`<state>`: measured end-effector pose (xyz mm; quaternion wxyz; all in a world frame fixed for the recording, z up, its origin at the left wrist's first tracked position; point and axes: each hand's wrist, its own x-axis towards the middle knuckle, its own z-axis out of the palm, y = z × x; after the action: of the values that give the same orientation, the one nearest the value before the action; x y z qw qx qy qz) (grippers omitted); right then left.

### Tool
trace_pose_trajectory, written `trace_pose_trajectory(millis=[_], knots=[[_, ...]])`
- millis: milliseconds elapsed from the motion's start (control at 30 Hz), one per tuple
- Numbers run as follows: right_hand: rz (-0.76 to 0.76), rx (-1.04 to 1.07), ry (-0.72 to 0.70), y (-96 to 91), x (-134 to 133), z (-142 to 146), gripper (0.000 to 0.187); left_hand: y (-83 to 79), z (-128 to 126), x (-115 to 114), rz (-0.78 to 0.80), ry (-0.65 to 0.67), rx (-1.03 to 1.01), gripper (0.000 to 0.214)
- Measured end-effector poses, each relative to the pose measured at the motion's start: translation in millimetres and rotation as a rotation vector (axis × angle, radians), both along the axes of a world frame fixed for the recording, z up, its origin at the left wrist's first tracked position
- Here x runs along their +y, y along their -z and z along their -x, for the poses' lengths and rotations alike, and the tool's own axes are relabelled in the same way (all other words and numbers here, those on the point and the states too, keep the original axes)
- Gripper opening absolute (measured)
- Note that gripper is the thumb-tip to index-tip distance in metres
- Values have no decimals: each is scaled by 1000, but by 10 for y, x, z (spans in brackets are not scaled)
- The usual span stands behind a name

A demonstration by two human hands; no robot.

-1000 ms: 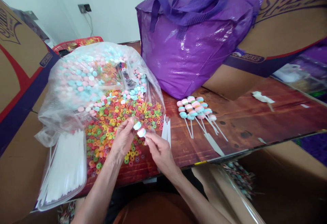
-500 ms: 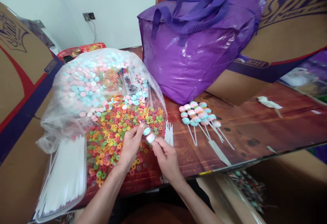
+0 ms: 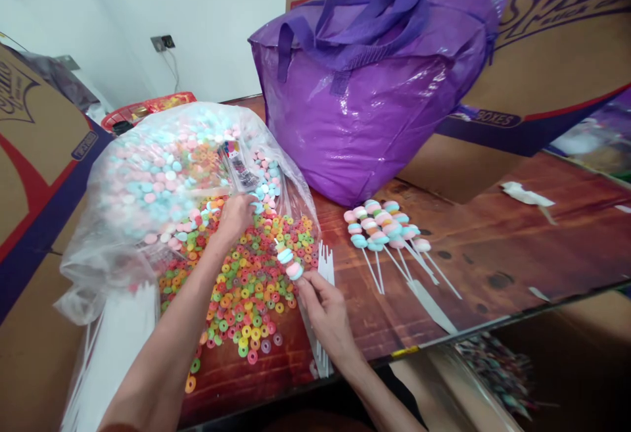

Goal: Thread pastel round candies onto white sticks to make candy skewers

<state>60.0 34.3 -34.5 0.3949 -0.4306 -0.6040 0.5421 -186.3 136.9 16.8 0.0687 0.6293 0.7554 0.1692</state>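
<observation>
My right hand (image 3: pixel 325 304) pinches a white stick threaded with pink, white and blue marshmallows (image 3: pixel 294 270) and ring candy, held tilted above the table. My left hand (image 3: pixel 236 216) reaches to the marshmallow pile at the mouth of the clear plastic bag (image 3: pixel 197 192). Its fingers are bent together at a blue marshmallow (image 3: pixel 257 207), partly hidden by the hand. Colourful ring candies (image 3: pixel 246 287) spread over the table below and between both hands. Several finished marshmallow skewers (image 3: pixel 384 225) lie in a group to the right.
A big purple bag (image 3: pixel 365 103) stands at the back, against a cardboard box (image 3: pixel 552 57). White sticks (image 3: pixel 121 333) fill a clear bag at left; more sticks (image 3: pixel 325 267) lie near my right hand. A flat white blade-shaped piece (image 3: pixel 431 307) lies near the table edge.
My left hand has let go of the skewer and moved up and left to the marshmallows. My right hand keeps hold of the skewer. The view has shifted slightly.
</observation>
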Motion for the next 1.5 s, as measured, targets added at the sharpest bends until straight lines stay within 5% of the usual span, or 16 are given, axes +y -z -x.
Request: trace_pose_trajectory(millis=[200,400,600,833,900,1000,1167,1300,1500], knots=[[-25,-20,4,26,9,0,28,-110,111,105,127,87,-36,30],[-23,-32,1,14,7,-3,28,2,35,191,145,185,42,38],[-18,-37,-1,38,0,-7,29,71,0,117,177,180,125,42],[-55,-46,-3,80,-18,3,29,-23,-60,-70,63,134,95,38],[-63,-54,-10,77,-16,7,29,-41,-103,-196,-36,58,-29,34],[-82,-67,-14,63,-14,9,29,-10,-221,-465,-196,-37,-495,35],[-128,-85,-36,3,-71,12,29,170,-502,-953,-236,-170,-1157,41],[-149,-112,-88,-46,-149,25,31,273,-656,-1168,-317,-239,-1332,40],[-191,-126,-93,-54,-187,37,31,284,-723,-1210,-450,-233,-1321,30]])
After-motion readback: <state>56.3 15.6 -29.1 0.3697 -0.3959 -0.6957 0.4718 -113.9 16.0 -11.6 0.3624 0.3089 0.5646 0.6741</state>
